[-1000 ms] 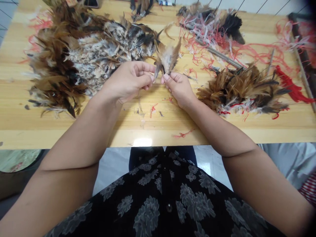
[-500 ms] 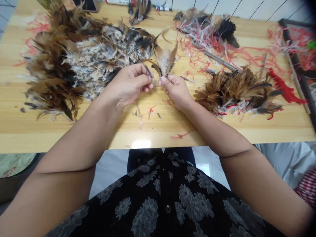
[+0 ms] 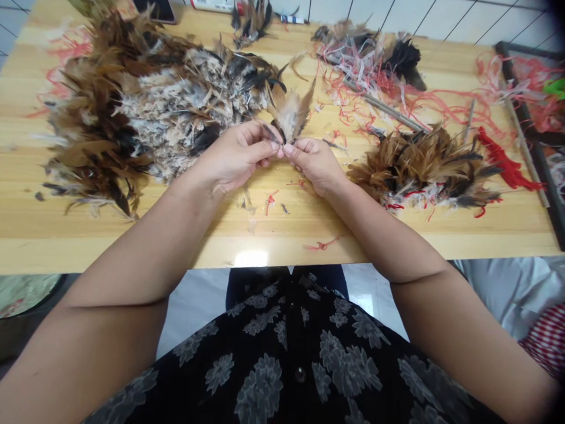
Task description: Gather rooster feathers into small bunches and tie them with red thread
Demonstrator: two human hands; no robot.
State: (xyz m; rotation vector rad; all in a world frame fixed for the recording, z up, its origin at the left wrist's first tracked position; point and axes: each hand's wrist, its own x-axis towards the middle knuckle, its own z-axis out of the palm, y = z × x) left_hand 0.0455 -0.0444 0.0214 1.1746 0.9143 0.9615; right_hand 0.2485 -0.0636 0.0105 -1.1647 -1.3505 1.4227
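Note:
My right hand (image 3: 315, 162) pinches the base of a small bunch of brown and pale feathers (image 3: 291, 112), which fans out upward away from me. My left hand (image 3: 247, 150) is closed beside it, with a dark feather (image 3: 271, 132) between its thumb and fingers. The fingertips of both hands meet at the base of the bunch. A large heap of brown, black and whitish feathers (image 3: 163, 106) lies just beyond my left hand. To the right of my right hand rests a pile of brown feathers (image 3: 424, 162) with red ties.
Pink and white strings (image 3: 357, 65) lie with dark feathers and thin sticks (image 3: 388, 106) at the back right. A dark-framed tray (image 3: 529, 123) stands at the right edge, near red strands (image 3: 507, 162). A phone (image 3: 156, 10) and a marker (image 3: 292, 19) lie at the back of the wooden table (image 3: 154, 244).
My left hand has moved right, so its fingertips now meet those of my right hand. The feather bunch has shifted slightly left and toward me.

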